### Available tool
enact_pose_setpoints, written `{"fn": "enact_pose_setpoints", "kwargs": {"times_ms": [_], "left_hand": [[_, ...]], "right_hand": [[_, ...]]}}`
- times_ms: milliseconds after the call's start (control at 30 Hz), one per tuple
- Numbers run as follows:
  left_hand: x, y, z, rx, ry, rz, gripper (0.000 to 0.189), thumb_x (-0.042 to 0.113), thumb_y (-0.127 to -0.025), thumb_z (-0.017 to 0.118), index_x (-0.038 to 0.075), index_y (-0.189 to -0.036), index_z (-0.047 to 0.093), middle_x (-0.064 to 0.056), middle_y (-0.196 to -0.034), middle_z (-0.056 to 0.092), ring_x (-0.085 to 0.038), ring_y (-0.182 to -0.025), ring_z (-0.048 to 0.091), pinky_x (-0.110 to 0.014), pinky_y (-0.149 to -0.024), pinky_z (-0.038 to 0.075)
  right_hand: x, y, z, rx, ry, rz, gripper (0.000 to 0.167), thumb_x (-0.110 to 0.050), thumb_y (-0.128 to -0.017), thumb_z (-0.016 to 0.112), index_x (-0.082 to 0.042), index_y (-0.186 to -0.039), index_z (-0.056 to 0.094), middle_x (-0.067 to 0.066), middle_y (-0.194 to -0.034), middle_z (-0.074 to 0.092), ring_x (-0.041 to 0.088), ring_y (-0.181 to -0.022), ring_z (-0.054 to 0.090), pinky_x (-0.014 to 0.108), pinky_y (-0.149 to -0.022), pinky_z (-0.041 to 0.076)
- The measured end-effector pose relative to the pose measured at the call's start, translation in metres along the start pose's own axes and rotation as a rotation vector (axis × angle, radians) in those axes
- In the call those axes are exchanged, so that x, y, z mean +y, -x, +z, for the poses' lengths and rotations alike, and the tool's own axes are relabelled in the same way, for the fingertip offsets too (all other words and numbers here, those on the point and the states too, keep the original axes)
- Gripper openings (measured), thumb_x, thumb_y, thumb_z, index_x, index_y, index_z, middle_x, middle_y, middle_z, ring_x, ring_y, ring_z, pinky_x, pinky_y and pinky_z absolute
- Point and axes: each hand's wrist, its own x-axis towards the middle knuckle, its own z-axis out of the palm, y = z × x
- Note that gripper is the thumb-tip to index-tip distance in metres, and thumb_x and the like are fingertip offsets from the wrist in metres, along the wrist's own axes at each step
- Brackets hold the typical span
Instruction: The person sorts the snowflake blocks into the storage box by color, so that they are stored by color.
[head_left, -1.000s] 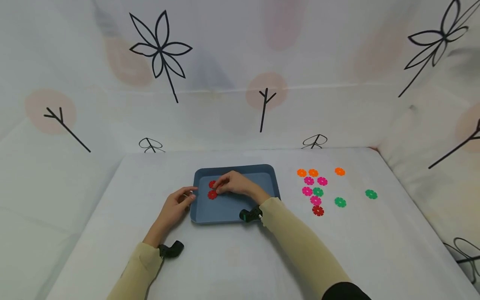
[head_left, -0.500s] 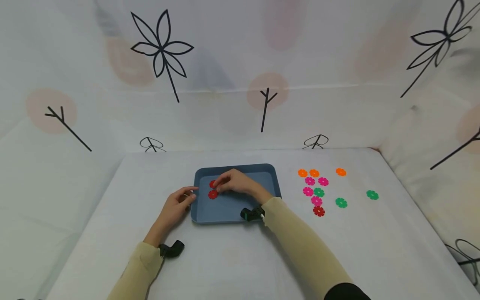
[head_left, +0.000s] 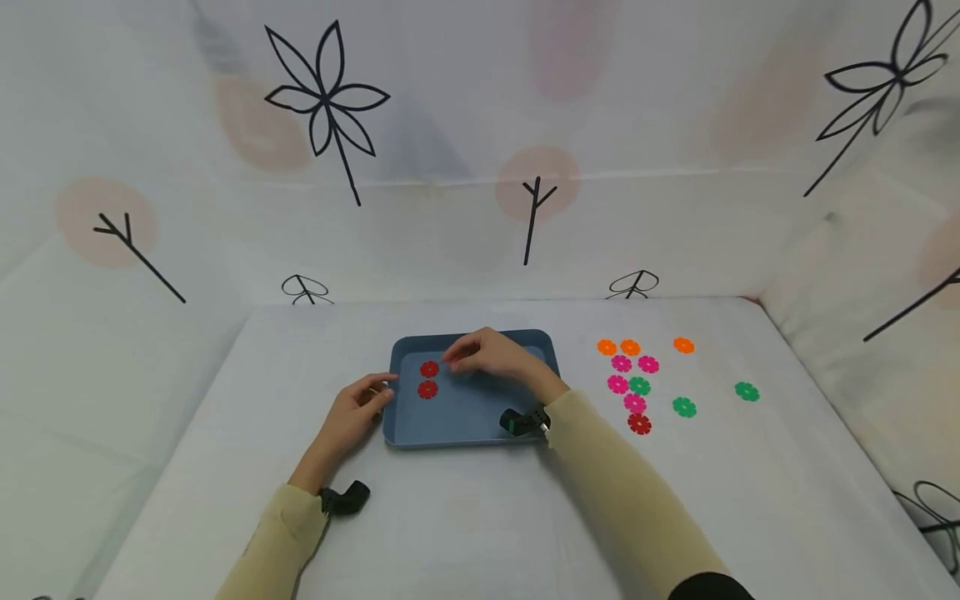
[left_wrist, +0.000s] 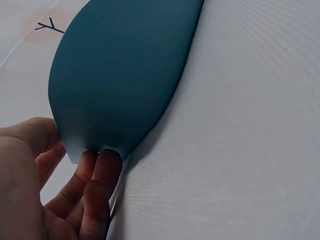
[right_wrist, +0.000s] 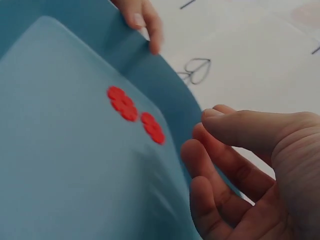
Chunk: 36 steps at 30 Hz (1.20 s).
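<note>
Two red flower-shaped discs lie flat near the left side of the blue tray (head_left: 457,429), the far disc (head_left: 429,368) just behind the near disc (head_left: 427,389). My right hand (head_left: 498,354) hovers over the tray to the right of them. Its fingers are loosely bent and hold nothing in the right wrist view, where both discs show beyond the fingertips (right_wrist: 192,152). At the tray's left end, my left hand (head_left: 354,414) touches the outer wall. In the left wrist view, its fingertips (left_wrist: 107,160) rest against the tray's edge.
Right of the tray, several flower-shaped discs lie on the white tabletop (head_left: 465,517): orange (head_left: 683,345), pink (head_left: 617,384), green (head_left: 684,407) and one red (head_left: 639,423). A white cloth wall (head_left: 450,242) with drawn plants stands behind the table.
My right hand has let go of the far red disc and moved up and to the right, uncovering it. My left hand stays at the tray's edge.
</note>
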Motion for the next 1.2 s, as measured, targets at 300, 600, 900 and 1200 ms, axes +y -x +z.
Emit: {"fn": "enact_pose_setpoints", "kwargs": {"times_ms": [300, 600, 900, 1200], "left_hand": [[0.0, 0.002, -0.002, 0.008, -0.008, -0.007, 0.033, 0.01, -0.1, 0.06, -0.006, -0.129, 0.061, -0.015, -0.101, 0.058, -0.028, -0.079, 0.058, -0.032, -0.067, 0.052], [-0.002, 0.002, -0.001, 0.007, -0.014, -0.013, 0.033, 0.01, -0.101, 0.06, -0.005, -0.13, 0.061, -0.013, -0.101, 0.059, -0.024, -0.08, 0.058, -0.032, -0.068, 0.052], [-0.004, 0.001, -0.001, 0.007, -0.013, -0.005, 0.033, 0.012, -0.101, 0.06, -0.003, -0.13, 0.062, -0.014, -0.102, 0.06, -0.03, -0.081, 0.058, -0.033, -0.068, 0.053], [-0.003, 0.001, 0.0, 0.006, -0.041, 0.016, 0.033, 0.013, -0.101, 0.06, -0.004, -0.13, 0.062, -0.014, -0.102, 0.06, -0.015, -0.078, 0.057, -0.033, -0.069, 0.052]], "right_hand": [[-0.001, 0.018, -0.026, 0.037, 0.029, 0.003, 0.028, -0.015, -0.094, 0.07, 0.0, -0.118, 0.071, 0.009, -0.117, 0.069, 0.021, -0.1, 0.062, 0.035, -0.089, 0.05], [0.0, 0.052, -0.055, 0.108, 0.103, 0.019, 0.028, -0.015, -0.094, 0.069, 0.0, -0.118, 0.071, 0.016, -0.117, 0.069, 0.024, -0.102, 0.06, 0.041, -0.093, 0.046], [0.014, 0.101, -0.085, 0.219, 0.152, 0.078, 0.028, -0.014, -0.096, 0.067, 0.0, -0.12, 0.07, 0.016, -0.116, 0.069, 0.025, -0.103, 0.063, 0.045, -0.093, 0.05], [0.038, 0.158, -0.098, 0.276, 0.208, 0.171, 0.028, -0.017, -0.095, 0.069, -0.003, -0.12, 0.069, 0.013, -0.116, 0.067, 0.027, -0.1, 0.06, 0.042, -0.083, 0.053]]}}
